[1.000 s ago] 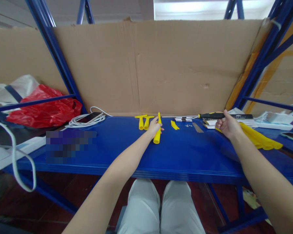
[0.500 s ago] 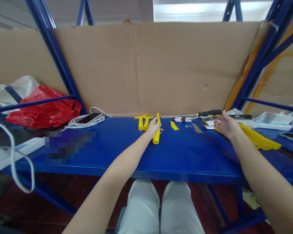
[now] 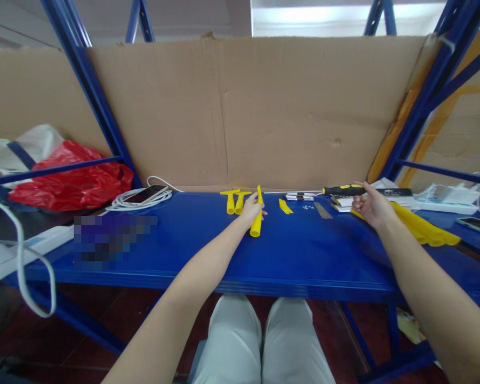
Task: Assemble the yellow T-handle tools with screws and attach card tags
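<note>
My left hand [image 3: 253, 212] is closed around a yellow plastic T-shaped handle [image 3: 256, 226], its round grip end pointing at me. My right hand [image 3: 372, 205] grips the butt end of a long black-and-yellow screwdriver [image 3: 342, 189] between its fingers. The thin shaft lies level and runs left toward the head of the held yellow piece; whether its tip touches is hidden. Two more yellow T-shaped handles [image 3: 234, 204] lie just left of my left hand. Between my hands are a small yellow plastic piece [image 3: 285, 207], tiny screws [image 3: 308, 207] and a flat metal blade [image 3: 323, 210].
Small white-and-black packs [image 3: 299, 197] lie at the back of the blue table [image 3: 208, 245]. A yellow bag [image 3: 424, 226] is by my right wrist. Coiled white cable [image 3: 140, 200] and a red bag [image 3: 74, 176] are at left. A cardboard wall [image 3: 296, 112] stands behind.
The screwdriver handle has turned about its length, showing more yellow patches, and my right fingers have shifted slightly on it. My left hand and the yellow handle stay in place.
</note>
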Demonstrator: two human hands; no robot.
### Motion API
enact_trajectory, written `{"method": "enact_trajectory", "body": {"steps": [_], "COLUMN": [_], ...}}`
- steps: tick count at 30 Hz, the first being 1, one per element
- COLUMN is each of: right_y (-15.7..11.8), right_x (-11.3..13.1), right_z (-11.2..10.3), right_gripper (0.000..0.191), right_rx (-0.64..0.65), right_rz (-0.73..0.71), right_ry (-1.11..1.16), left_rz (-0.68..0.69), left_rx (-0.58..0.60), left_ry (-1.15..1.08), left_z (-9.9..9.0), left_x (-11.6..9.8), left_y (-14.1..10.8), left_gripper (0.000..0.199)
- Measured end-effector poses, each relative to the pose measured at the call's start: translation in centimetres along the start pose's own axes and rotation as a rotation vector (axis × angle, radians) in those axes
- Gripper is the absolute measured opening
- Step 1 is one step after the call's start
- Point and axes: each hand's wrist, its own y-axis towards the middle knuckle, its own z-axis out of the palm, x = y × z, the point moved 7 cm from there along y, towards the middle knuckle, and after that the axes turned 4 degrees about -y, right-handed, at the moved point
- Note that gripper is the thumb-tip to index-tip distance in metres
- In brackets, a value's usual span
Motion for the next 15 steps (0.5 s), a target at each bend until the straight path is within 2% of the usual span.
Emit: {"method": "enact_trajectory", "body": {"steps": [6,11,15], "right_y": [-1.1,-1.3,-0.8], "right_x": [0.1,0.4,0.3], "right_z": [0.6,0.8,0.4], "right_gripper": [0.037,0.035,0.027], "right_rx": [-0.046,-0.030,-0.021], "right_rz": [0.072,0.016,-0.018], "right_ry": [-0.007,-0.029,-0.021], "left_rz": [0.004,-0.008,-0.002], "left_rx": [0.016,-0.006,-0.004], "left_ry": [-0.009,0.026,0.000], "left_z": [0.1,0.0,0.0], "left_x": [0.0,0.1,0.1], "left_y": [0.0,0.0,0.0], "left_gripper": [0.069,0.066,0.068]}}
